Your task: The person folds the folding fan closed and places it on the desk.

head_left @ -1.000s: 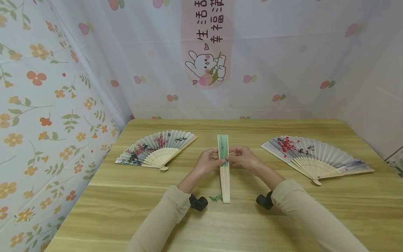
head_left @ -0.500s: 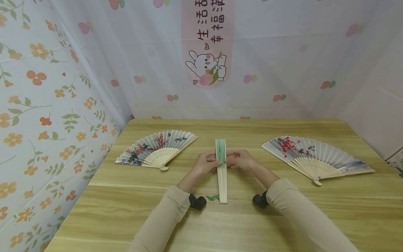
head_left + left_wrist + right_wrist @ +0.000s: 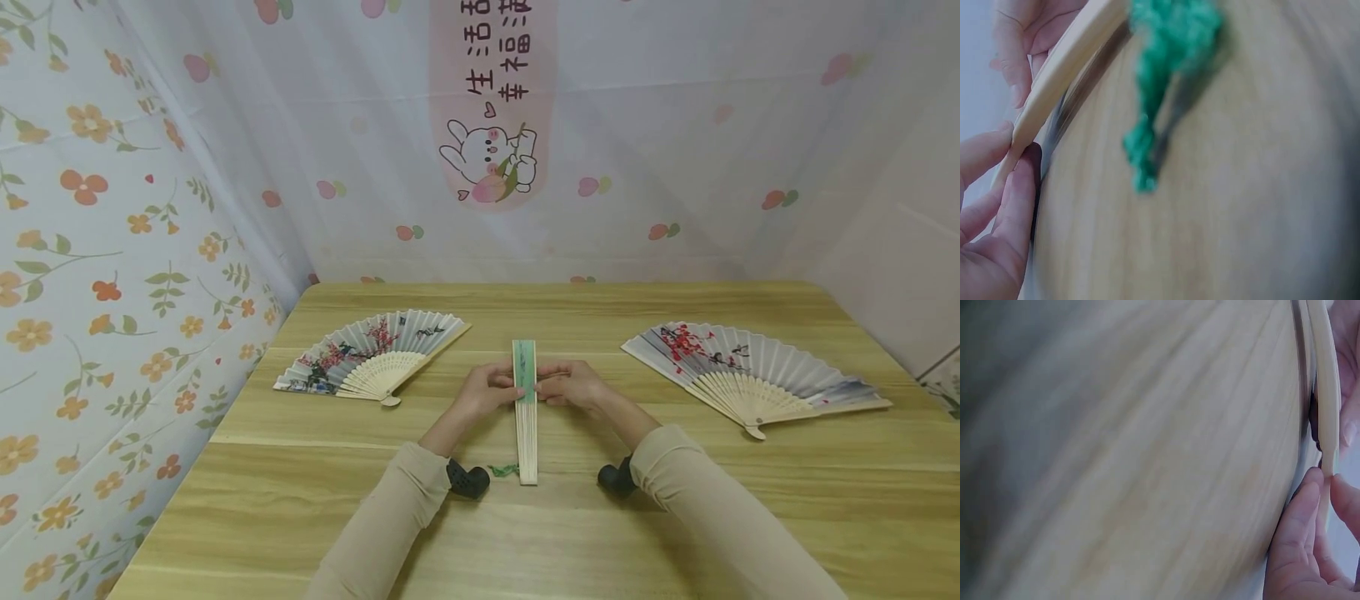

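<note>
Wood-grain table (image 3: 570, 533), rounded far corners. Pink-flowered fan (image 3: 384, 365) spread on left side, red-flowered fan (image 3: 750, 385) on right, well apart, both opening toward far edge.

Right hand (image 3: 1300, 562) pinching pale fan (image 3: 1329, 381), left hand (image 3: 1349, 362) beyond, blurred tabletop (image 3: 1147, 456)

2 open fans (image 3: 378, 360) (image 3: 738, 379) on a wooden table (image 3: 285, 492), flowered cloth (image 3: 127, 275) at left, rabbit-print cloth (image 3: 585, 125) behind.
</note>
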A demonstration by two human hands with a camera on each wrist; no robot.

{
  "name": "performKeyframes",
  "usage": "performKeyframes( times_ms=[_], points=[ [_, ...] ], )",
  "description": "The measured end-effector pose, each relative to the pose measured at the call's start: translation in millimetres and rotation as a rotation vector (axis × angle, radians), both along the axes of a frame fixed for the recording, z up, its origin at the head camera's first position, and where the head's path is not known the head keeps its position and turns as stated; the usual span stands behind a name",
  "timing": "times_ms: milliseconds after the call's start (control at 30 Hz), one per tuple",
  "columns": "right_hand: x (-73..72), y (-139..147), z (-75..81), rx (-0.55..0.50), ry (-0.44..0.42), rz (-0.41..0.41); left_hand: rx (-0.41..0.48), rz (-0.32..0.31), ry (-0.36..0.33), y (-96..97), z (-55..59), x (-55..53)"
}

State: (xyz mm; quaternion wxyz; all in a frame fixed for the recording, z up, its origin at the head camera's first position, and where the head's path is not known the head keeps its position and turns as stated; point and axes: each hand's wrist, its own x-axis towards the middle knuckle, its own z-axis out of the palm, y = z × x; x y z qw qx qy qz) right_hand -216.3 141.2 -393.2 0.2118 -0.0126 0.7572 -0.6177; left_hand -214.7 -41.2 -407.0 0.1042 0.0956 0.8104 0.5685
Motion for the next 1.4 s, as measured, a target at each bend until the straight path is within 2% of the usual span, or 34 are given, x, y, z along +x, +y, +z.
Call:
performKeyframes(
  times_ms=[267,533,867,1400],
  points=[
    [-1.3,0.1,-0.6,0.007,0.006,0.003,-0.009,0.012,-0.017,1.2,2.8,-0.1],
    [-0.1,-1.8,-1.7,-0.006,-0.006,0.005,-0.033,0.005,-0.016,-0.3,-1.7,-1.0],
    [0.5,-2.4,0.3,-0.005,-0.014,-0.017,-0.032,0.005,-0.033,-1.4,-0.3,-1.4],
    [-0.1,-1.1,-0.3,0.010,-0.011,-0.016,0.036,0.000,-0.044,-3.3,0.8,-2.1]
  ],
)
